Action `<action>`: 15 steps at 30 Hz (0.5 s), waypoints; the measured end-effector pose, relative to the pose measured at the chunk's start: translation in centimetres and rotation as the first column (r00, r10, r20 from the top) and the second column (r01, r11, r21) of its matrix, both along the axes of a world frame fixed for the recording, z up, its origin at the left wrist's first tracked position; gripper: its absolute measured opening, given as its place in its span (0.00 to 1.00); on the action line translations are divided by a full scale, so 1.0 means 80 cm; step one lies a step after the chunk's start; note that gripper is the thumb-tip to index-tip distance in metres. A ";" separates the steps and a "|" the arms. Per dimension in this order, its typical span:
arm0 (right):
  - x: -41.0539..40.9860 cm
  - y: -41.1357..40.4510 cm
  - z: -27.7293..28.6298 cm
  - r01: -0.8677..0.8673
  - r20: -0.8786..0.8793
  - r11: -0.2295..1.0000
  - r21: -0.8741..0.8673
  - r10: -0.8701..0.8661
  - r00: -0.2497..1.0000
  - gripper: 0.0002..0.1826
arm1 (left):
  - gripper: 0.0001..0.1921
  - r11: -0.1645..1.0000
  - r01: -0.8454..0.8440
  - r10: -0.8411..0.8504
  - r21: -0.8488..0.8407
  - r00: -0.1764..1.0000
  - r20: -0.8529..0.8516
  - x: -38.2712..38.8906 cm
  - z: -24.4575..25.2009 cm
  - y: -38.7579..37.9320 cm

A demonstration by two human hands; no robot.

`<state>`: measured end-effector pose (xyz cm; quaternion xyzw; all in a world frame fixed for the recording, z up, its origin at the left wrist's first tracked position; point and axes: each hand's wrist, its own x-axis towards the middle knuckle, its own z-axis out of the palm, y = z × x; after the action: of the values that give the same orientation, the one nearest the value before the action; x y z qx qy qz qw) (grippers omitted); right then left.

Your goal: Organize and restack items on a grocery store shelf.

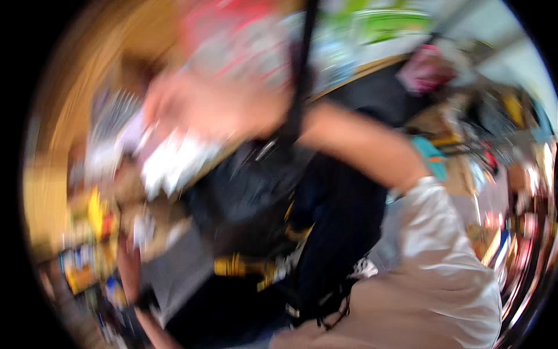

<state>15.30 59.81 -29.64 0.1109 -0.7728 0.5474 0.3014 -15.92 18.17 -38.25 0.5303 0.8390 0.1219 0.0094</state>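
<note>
Motion blurs much of the view. My right arm, in a pale sleeve, reaches across to the upper left. At its end my right hand (213, 109) is over a crumpled white item (178, 163), perhaps paper or thin plastic; whether the fingers grip it is unclear. Just beyond the hand lies a red-and-clear plastic package (244, 48). My left hand (128, 257), with a dark band (147, 297) at the wrist, is low on the left beside the counter edge. Its fingers are too smeared to show any hold.
A black bag-like thing (244, 187) hangs below the counter edge, in front of my dark trousers (344, 209). A black strap (303, 65) crosses the upper middle. Yellow packages (80, 270) stand at left, a green-and-white package (392, 24) at top. A pink bag (425, 72) lies upper right.
</note>
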 end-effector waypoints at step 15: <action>0.073 0.117 0.066 0.409 0.242 0.863 -0.297 -0.346 0.907 0.20 | 0.35 0.989 -0.105 0.091 -0.106 0.986 -0.137 0.036 -0.142 -0.014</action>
<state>21.11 69.15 -24.36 -0.1469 -0.6969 0.6106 0.3463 -13.06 17.04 -49.60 0.4938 0.8684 0.0393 -0.0219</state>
